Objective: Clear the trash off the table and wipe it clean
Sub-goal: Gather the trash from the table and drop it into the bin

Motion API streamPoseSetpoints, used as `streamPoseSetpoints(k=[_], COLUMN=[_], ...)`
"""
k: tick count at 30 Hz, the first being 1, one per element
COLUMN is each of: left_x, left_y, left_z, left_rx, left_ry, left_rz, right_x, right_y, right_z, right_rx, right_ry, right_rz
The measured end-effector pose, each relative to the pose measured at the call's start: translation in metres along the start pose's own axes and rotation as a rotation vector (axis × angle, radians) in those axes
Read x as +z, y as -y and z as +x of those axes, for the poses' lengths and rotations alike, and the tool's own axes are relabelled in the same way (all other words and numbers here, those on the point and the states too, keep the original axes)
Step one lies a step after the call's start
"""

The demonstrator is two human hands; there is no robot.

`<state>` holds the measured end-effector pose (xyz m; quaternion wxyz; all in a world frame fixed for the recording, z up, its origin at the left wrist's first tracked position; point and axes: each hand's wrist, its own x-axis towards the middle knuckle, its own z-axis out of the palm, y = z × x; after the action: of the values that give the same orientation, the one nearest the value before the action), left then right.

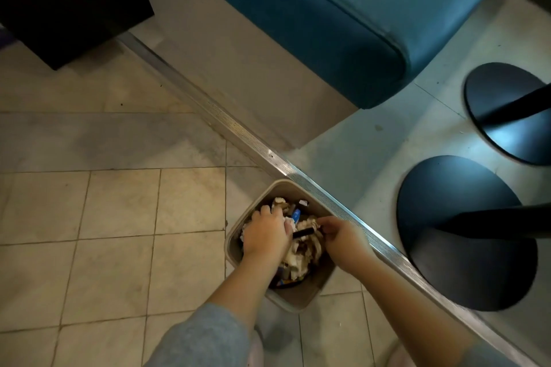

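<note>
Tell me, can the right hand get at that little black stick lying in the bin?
Probably yes. The right hand is already over the bin, fingertips at the end of the black stick, which lies on top of the crumpled paper. The left hand sits beside it, not across it.

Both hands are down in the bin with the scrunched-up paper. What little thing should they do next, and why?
Probably let go and lift out. The left hand presses on crumpled white paper inside the beige square plastic bin, and the right hand pinches a small black stick over the pile, so the trash looks already in.
</note>
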<state>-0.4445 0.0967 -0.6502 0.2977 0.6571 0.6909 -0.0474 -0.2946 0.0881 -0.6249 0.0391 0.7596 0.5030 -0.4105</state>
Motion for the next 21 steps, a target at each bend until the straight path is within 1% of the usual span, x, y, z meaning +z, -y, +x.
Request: streamPoseSetpoints(k=[3, 8, 11, 14, 17, 19, 21], left_x=[-0.021, -0.074, -0.119, -0.178, -0.254, -0.304, -0.351], left_y=[-0.006, -0.022, -0.040, -0.061, -0.087, -0.111, -0.136], left_z=[-0.014, -0.049, -0.085, -0.136, -0.189, -0.222, -0.245], left_rx=[0.035, 0.128, 0.123, 0.131, 0.161, 0.194, 0.238], left_ry=[0.021, 0.048, 0.037, -0.019, -0.093, -0.159, -0.220], left_rz=[-0.030, 0.040, 0.008, -0.031, -0.040, -0.040, 0.004], right_x=[-0.014, -0.038, -0.063, -0.102, -0.152, -0.187, -0.216], right_y=[0.010, 0.035, 0.058, 0.090, 0.129, 0.151, 0.175], right_z=[-0.020, -0.067, -0.115, -0.183, -0.261, -0.309, -0.342], right_rx=[-0.001, 0.078, 0.054, -0.018, -0.119, -0.146, -0.147], right_ry=[-0.063, -0.130, -0.202, -0.337, -0.479, -0.511, -0.492], right_rz=[0.112, 0.366, 0.487, 0.551, 0.719, 0.837, 0.997])
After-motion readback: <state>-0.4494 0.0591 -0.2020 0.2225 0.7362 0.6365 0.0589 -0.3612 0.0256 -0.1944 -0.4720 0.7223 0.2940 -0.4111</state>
